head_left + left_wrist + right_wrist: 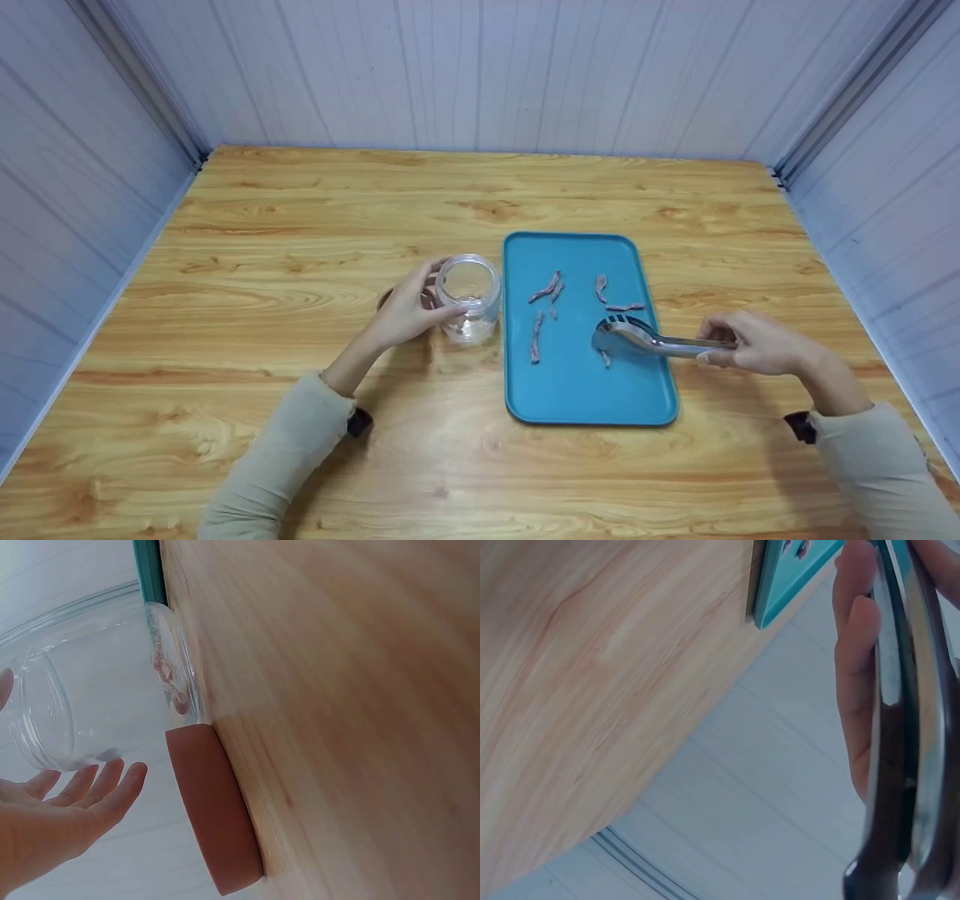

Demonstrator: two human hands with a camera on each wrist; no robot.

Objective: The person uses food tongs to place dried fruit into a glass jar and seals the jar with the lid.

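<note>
My left hand (409, 309) steadies a clear plastic jar (471, 319), thumb on the near side and fingers round the far side. The jar stands upright and uncapped left of a blue tray (592, 401). Reddish-brown pieces (169, 675) lie on its bottom. In my right hand (761, 345) are metal tongs (682, 346), also filling the right side of the right wrist view. Their head hangs over the tray, close above a small meat-like strip (606, 360), which it partly hides. Whether they touch cannot be seen.
Several more thin strips (537, 337) lie scattered on the tray. A round brown lid (217, 810) rests on the wooden table (300, 210) beside the jar, partly hidden by my left hand from above. Pale panels (480, 75) enclose the table's back and sides.
</note>
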